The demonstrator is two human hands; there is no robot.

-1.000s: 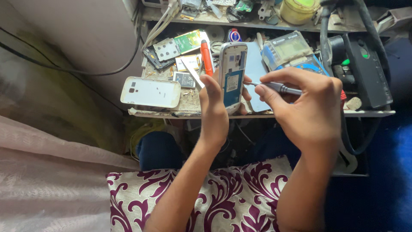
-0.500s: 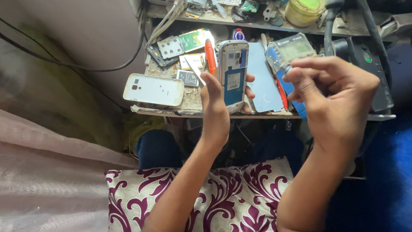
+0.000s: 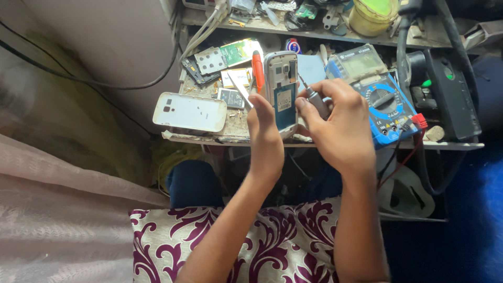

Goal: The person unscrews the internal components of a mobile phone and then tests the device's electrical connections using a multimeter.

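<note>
My left hand (image 3: 264, 136) holds an opened white phone (image 3: 281, 84) upright, its back uncovered and facing me, above the edge of a small workbench (image 3: 325, 142). My right hand (image 3: 340, 123) grips a small grey screwdriver (image 3: 312, 95) whose thin tip touches the right upper side of the phone's back. The phone's white back cover (image 3: 189, 111) lies on the bench to the left, apart from both hands.
An orange-handled screwdriver (image 3: 258, 71), circuit boards (image 3: 225, 55) and small parts lie behind the phone. A blue multimeter (image 3: 390, 107) with leads and a black box (image 3: 450, 91) stand at the right. A yellow tub (image 3: 373, 14) sits on the shelf. Patterned cloth (image 3: 272, 246) covers my lap.
My right hand, which had swung out to the right away from the phone, has come back left and set the screwdriver tip on the phone. The left hand keeps the phone steady.
</note>
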